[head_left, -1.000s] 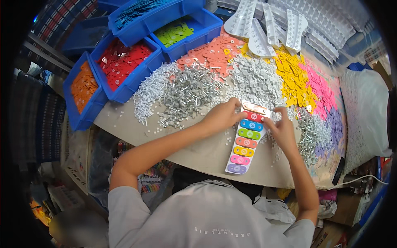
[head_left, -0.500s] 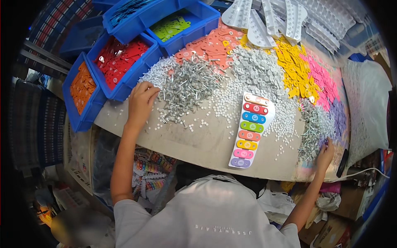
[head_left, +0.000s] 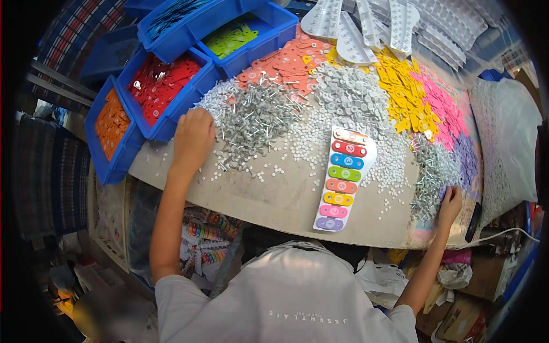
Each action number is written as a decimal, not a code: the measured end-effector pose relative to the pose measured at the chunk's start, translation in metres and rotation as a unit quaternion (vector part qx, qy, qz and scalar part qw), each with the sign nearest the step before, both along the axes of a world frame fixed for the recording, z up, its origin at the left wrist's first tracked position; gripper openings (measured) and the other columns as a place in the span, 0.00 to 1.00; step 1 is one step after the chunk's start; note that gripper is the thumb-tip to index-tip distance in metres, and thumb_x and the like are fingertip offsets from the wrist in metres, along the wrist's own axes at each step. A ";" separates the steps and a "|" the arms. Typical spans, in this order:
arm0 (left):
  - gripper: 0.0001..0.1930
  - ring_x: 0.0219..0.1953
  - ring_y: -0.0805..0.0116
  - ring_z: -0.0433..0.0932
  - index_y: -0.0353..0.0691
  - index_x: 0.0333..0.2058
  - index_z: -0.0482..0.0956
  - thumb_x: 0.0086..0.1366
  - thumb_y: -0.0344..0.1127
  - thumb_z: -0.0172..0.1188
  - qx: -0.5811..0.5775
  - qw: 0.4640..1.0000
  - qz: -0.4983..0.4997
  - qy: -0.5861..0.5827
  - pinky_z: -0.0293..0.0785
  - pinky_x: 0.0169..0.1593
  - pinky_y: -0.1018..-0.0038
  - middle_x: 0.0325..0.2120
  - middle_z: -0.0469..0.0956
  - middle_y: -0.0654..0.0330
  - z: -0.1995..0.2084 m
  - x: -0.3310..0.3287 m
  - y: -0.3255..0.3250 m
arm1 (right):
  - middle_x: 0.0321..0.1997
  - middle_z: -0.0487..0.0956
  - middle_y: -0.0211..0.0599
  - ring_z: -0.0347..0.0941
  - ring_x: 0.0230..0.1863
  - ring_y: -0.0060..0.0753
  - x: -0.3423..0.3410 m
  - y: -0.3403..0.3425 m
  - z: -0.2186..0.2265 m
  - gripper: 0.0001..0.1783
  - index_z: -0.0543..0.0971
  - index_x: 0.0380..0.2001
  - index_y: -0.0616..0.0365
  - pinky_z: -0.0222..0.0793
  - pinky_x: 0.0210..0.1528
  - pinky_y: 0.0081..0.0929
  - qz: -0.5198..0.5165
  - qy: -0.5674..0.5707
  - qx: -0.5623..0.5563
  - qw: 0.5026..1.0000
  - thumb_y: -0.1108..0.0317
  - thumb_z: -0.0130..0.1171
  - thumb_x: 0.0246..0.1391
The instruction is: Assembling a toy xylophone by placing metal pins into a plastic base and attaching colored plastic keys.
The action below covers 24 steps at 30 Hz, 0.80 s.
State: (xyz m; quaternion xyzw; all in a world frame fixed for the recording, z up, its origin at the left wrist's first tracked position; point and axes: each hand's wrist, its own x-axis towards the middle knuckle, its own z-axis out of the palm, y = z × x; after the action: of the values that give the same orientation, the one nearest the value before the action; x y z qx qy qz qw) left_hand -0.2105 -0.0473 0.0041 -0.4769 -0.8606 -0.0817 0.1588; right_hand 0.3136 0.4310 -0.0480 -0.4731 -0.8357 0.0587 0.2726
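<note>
A toy xylophone (head_left: 345, 174) lies on the table in front of me, a white tapered base with a row of coloured bars. My left hand (head_left: 193, 137) is at the left edge of a heap of small white pieces (head_left: 222, 97), its fingers curled and their tips hidden. Beside that heap lies a pile of metal pins (head_left: 260, 114). Far to the right, my right hand (head_left: 450, 207) has its fingers pinched together at the edge of another pin pile (head_left: 429, 177), close to some purple bars (head_left: 468, 157). Whatever either hand grips is hidden or too small to name.
Blue bins hold red bars (head_left: 163, 86), orange bars (head_left: 111, 123), green bars (head_left: 231, 40) and blue bars (head_left: 171, 20). Loose coral bars (head_left: 286, 60), grey washers (head_left: 349, 94), yellow bars (head_left: 403, 86) and pink bars (head_left: 443, 108) cover the back. White bases (head_left: 354, 40) stand behind; a bulging plastic bag (head_left: 503, 143) is at right.
My left hand has turned, its fingers now curled at the white pieces instead of pointing right. My right hand has shifted slightly. The whole view has moved a little.
</note>
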 end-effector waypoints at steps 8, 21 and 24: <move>0.06 0.29 0.75 0.72 0.35 0.38 0.80 0.62 0.25 0.62 0.302 0.889 0.062 -0.339 0.69 0.33 0.76 0.28 0.78 0.62 0.031 0.055 0.027 | 0.26 0.72 0.25 0.65 0.25 0.16 -0.038 -0.049 0.035 0.06 0.75 0.34 0.56 0.62 0.29 0.17 -0.027 0.343 -0.130 0.930 0.67 0.59 0.64; 0.07 0.29 0.81 0.75 0.35 0.40 0.82 0.65 0.30 0.64 0.180 0.564 -0.046 -0.805 0.70 0.32 0.83 0.29 0.82 0.64 -0.003 0.127 0.128 | 0.36 0.83 0.33 0.78 0.37 0.18 -0.202 -0.187 0.073 0.03 0.82 0.36 0.65 0.73 0.40 0.17 0.261 0.209 -0.321 0.886 0.78 0.62 0.58; 0.08 0.27 0.81 0.75 0.34 0.40 0.82 0.65 0.31 0.64 0.196 0.529 -0.050 -0.824 0.69 0.29 0.84 0.28 0.82 0.63 -0.008 0.125 0.137 | 0.34 0.84 0.33 0.80 0.35 0.19 -0.206 -0.192 0.071 0.03 0.82 0.35 0.65 0.73 0.39 0.17 0.225 0.217 -0.332 0.890 0.77 0.64 0.57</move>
State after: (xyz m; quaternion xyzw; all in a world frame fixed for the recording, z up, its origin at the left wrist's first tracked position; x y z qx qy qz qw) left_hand -0.0858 0.0898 -0.0041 -0.1968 -0.5469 -0.6124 -0.5359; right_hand 0.1071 0.2395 0.0230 -0.3108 -0.7715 0.4934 0.2543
